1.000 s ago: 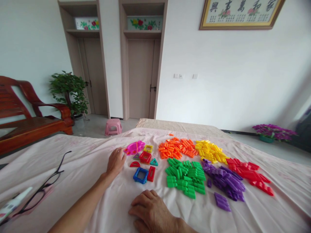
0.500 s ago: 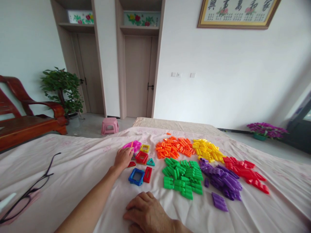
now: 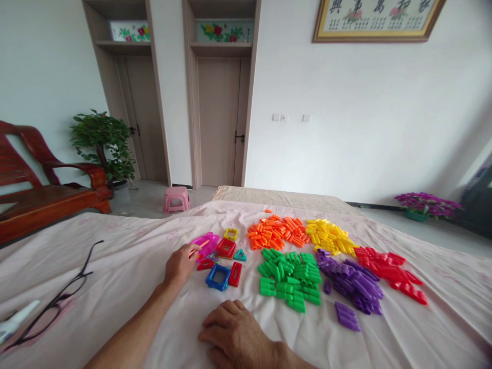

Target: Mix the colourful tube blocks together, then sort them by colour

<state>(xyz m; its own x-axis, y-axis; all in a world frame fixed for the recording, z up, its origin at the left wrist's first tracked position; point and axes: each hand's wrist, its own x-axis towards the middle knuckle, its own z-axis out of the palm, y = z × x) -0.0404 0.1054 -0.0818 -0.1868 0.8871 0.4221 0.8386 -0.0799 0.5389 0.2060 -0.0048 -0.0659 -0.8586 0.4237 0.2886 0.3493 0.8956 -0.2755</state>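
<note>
My left hand (image 3: 181,264) pinches a thin orange stick (image 3: 200,247) over the left edge of a magenta plastic piece (image 3: 210,245). Near it lie a yellow square frame (image 3: 231,234), a red square frame (image 3: 226,248), a teal triangle (image 3: 240,255), a red rectangle (image 3: 235,274) and a blue square frame (image 3: 218,278). My right hand (image 3: 238,335) rests on the cloth below these, fingers bent and slightly apart, with nothing seen in it. To its upper right are green pieces (image 3: 290,277).
Orange (image 3: 277,231), yellow (image 3: 329,237), purple (image 3: 351,284) and red (image 3: 390,271) piles spread rightward on the pale cloth (image 3: 172,328). Black glasses (image 3: 57,297) lie at left. Beyond are a pink stool (image 3: 177,200) and a wooden bench (image 3: 54,177).
My left hand has drawn back down and left, and the orange stick in it now tilts sideways instead of standing upright. My right hand has hardly moved.
</note>
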